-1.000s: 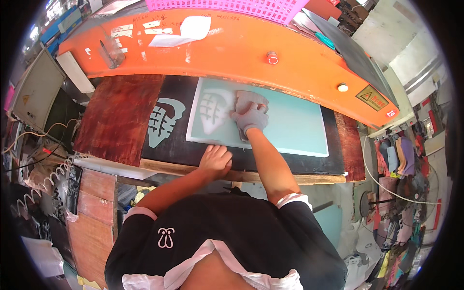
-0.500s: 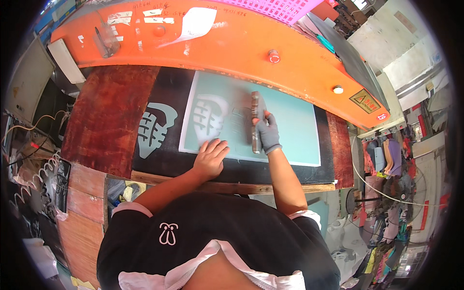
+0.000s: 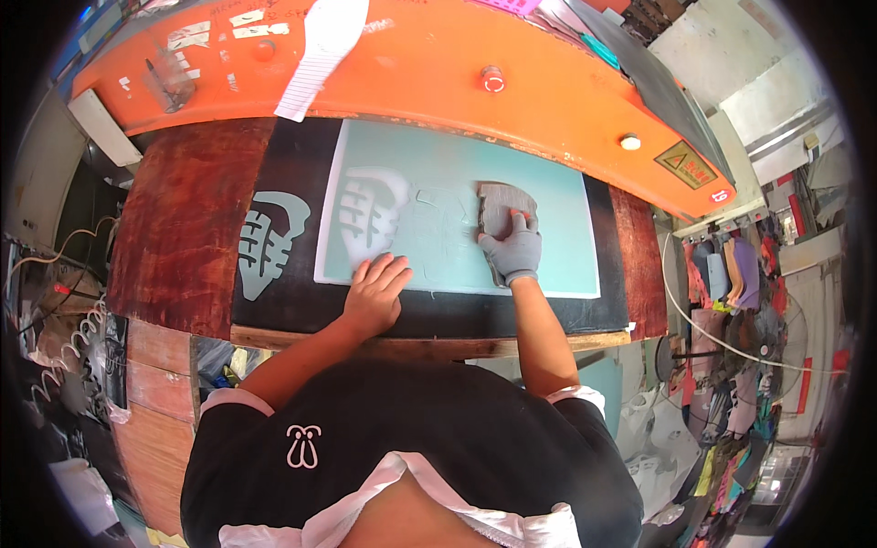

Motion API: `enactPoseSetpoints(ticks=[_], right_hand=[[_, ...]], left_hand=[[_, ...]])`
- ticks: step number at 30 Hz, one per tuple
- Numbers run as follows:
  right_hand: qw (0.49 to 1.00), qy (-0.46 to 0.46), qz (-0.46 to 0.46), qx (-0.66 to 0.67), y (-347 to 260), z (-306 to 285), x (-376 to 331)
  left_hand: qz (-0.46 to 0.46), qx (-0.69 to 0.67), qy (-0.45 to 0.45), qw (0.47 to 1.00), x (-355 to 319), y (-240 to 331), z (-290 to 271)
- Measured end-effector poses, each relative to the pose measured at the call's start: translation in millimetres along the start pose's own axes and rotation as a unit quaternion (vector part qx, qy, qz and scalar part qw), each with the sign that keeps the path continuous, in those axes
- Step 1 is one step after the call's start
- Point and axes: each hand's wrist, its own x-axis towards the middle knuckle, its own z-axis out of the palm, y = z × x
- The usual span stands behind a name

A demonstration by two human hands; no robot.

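My gloved right hand (image 3: 513, 251) is closed on a metal cutting die (image 3: 507, 199), which lies on the right half of a pale green sheet (image 3: 562, 228). My bare left hand (image 3: 376, 294) rests on the sheet's near edge, fingers outstretched, beside a white slotted shape (image 3: 393, 187) in the sheet. Between that shape and the die, faint outlines mark the sheet. On the black board (image 3: 315, 155) further left lies a loose pale green slotted piece (image 3: 292, 210). The die's underside is hidden.
An orange machine beam (image 3: 411, 82) crosses behind the sheet, carrying a red button (image 3: 493, 80), a white button (image 3: 630, 142) and a hanging paper (image 3: 329, 41). Reddish-brown boards (image 3: 183, 228) flank the black board. Coloured scraps (image 3: 731, 283) hang at the right.
The die has gone from standing on edge to lying flatter on the sheet, with my right hand over it. The paper on the beam now hangs down straighter. The view has shifted slightly.
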Motion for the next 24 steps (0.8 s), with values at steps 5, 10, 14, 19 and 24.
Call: enactPoseSetpoints(ticks=[5,10,14,19,24], right_hand=[[1.000,-0.010,0.018,0.007,-2.1,-1.9,-0.5],[0.999,0.011,0.027,0.017,-7.2,-2.0,1.3],[0.999,0.013,0.042,0.003,-10.0,-1.2,-1.1],[0.999,0.042,0.004,0.005,-1.4,3.9,-4.1],[0.982,0.137,-0.092,0.092,37.1,-6.2,-35.9]], left_hand=[[0.020,-0.018,0.008,1.000,-1.3,-2.0,0.2],[0.001,-0.013,-0.010,1.000,-1.5,-3.3,2.9],[-0.007,-0.015,-0.030,0.999,-2.2,-4.2,2.3],[0.003,-0.005,-0.022,1.000,-0.6,0.2,-1.7],[0.027,-0.010,-0.066,0.997,-26.3,19.4,-13.5]])
